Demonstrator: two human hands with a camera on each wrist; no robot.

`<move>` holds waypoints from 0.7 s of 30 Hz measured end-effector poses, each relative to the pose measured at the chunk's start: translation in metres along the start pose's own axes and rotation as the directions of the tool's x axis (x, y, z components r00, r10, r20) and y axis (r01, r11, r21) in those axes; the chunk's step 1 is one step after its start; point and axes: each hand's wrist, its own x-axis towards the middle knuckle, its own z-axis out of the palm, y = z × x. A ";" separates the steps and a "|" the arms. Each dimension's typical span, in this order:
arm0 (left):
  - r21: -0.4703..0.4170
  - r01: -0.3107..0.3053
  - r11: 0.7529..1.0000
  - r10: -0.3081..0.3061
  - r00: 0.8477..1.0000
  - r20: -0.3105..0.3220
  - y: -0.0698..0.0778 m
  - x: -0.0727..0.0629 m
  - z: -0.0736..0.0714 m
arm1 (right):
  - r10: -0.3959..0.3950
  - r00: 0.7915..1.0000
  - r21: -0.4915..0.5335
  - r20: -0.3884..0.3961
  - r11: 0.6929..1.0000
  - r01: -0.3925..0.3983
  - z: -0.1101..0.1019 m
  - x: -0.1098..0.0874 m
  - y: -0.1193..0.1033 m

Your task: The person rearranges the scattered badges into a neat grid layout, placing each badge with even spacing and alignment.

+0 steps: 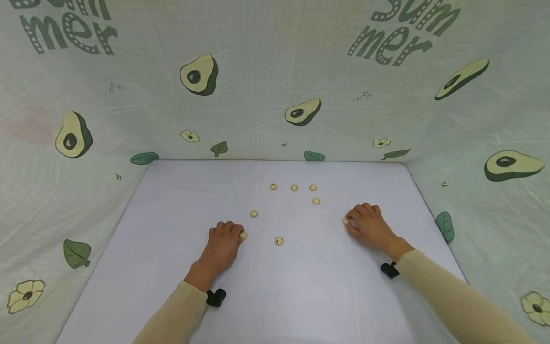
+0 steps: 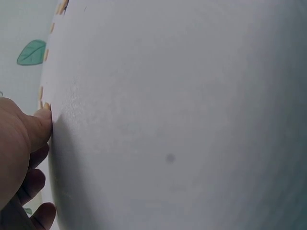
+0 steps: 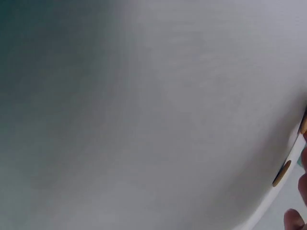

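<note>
Tan, round, wooden-looking discs (image 1: 243,235) sit pinched in your left grip (image 1: 222,246) and right grip (image 1: 369,227), where slackened pressure could let either slip onto the flat white bench (image 1: 301,296).

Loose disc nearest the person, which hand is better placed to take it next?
Probably the left hand: it's closer to that disc than the right hand, though both pinch other discs.

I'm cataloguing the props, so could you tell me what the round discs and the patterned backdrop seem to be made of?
Round discs: probably wood, matte, judging by their pale tan colour, though plastic is possible. Patterned backdrop: likely fabric or thin plastic sheeting, low sheen, judging by its soft creases.
</note>
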 end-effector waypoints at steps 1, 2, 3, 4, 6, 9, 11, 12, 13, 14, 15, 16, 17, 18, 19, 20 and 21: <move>-0.004 0.002 1.000 -0.002 1.000 0.000 0.000 0.000 0.000 | 0.002 1.000 0.009 0.011 1.000 -0.002 -0.001 0.001 0.000; -0.005 0.002 1.000 -0.002 1.000 -0.003 0.000 0.000 0.000 | 0.004 1.000 0.015 0.020 1.000 -0.005 -0.001 0.002 -0.001; -0.008 0.001 1.000 -0.001 1.000 -0.005 0.000 -0.001 0.000 | 0.006 1.000 0.016 0.027 1.000 -0.007 -0.002 0.002 0.000; -0.008 0.001 1.000 -0.001 1.000 -0.006 0.000 -0.001 0.000 | 0.006 0.999 0.012 0.032 1.000 -0.006 -0.003 0.002 0.000; -0.004 0.002 1.000 -0.002 1.000 -0.007 0.000 -0.001 -0.001 | 0.006 0.999 -0.001 0.037 1.000 -0.006 -0.003 0.002 0.001; -0.001 0.003 1.000 -0.003 1.000 -0.003 0.001 -0.001 -0.001 | -0.003 0.999 -0.008 0.035 1.000 0.004 -0.002 0.002 0.003; 0.000 0.005 1.000 -0.005 1.000 -0.005 0.002 -0.001 -0.001 | -0.005 0.999 0.001 0.036 1.000 0.005 -0.002 0.002 0.004; -0.001 0.005 1.000 -0.005 1.000 -0.007 0.002 -0.001 -0.001 | -0.003 0.999 0.008 0.038 1.000 0.002 -0.002 0.002 0.005; -0.002 0.005 1.000 -0.005 1.000 -0.009 0.002 -0.002 -0.001 | 0.002 0.999 0.017 0.043 1.000 -0.002 -0.002 0.003 0.005; -0.002 0.004 1.000 -0.004 1.000 -0.012 0.002 -0.002 -0.001 | 0.009 0.999 0.025 0.048 1.000 -0.010 -0.001 0.003 0.006; -0.006 0.002 1.000 -0.002 1.000 -0.014 0.003 -0.002 -0.002 | 0.016 0.998 0.030 0.054 0.999 -0.018 -0.001 0.003 0.006; -0.007 0.000 1.000 0.000 1.000 -0.016 0.003 -0.002 -0.002 | 0.024 0.998 0.039 0.059 0.999 -0.026 -0.001 0.003 0.006; -0.009 -0.002 1.000 0.002 1.000 -0.017 0.003 -0.002 -0.003 | 0.030 0.998 0.047 0.064 0.998 -0.033 -0.001 0.004 0.006; -0.013 -0.004 1.000 0.004 1.000 -0.018 0.003 -0.002 -0.003 | 0.035 0.997 0.053 0.067 0.998 -0.039 -0.001 0.004 0.007; -0.015 -0.006 1.000 0.006 1.000 -0.019 0.003 -0.002 -0.004 | 0.038 0.997 0.060 0.070 0.997 -0.043 -0.001 0.005 0.007; -0.017 -0.009 1.000 0.009 1.000 -0.021 0.003 -0.002 -0.004 | 0.041 0.996 0.068 0.074 0.997 -0.046 -0.001 0.005 0.007; -0.018 -0.011 1.000 0.011 1.000 -0.023 0.003 -0.002 -0.005 | 0.043 0.996 0.077 0.078 0.996 -0.049 -0.001 0.006 0.007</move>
